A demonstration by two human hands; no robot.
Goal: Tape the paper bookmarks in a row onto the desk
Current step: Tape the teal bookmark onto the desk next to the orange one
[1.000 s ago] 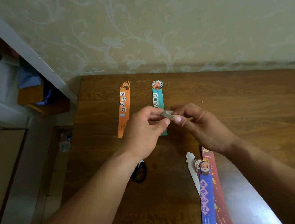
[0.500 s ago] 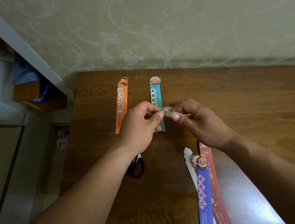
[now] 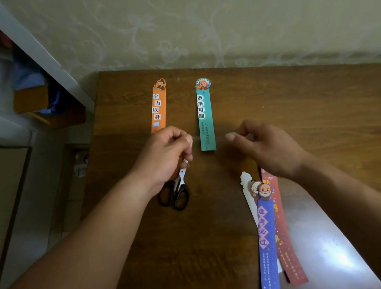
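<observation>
An orange bookmark [image 3: 159, 106] and a teal bookmark [image 3: 204, 116] lie side by side at the back of the wooden desk [image 3: 319, 122]. My left hand [image 3: 163, 156] and my right hand [image 3: 265, 147] each pinch one end of a faint strip of clear tape [image 3: 208, 139] stretched across the teal bookmark's lower end. My left hand covers the orange bookmark's bottom. A loose pile of bookmarks lies near the front: a blue one [image 3: 266, 240] on top, a red one [image 3: 284, 234] and a white one [image 3: 247, 190] beneath.
Black-handled scissors [image 3: 176, 192] lie on the desk under my left wrist. The desk's left edge drops to the floor beside a white shelf unit [image 3: 23, 41]. A patterned wall [image 3: 213, 14] runs behind the desk.
My hands were together over the teal bookmark working a small piece of tape. They have moved apart, and the tape now spans the bookmark's lower end.
</observation>
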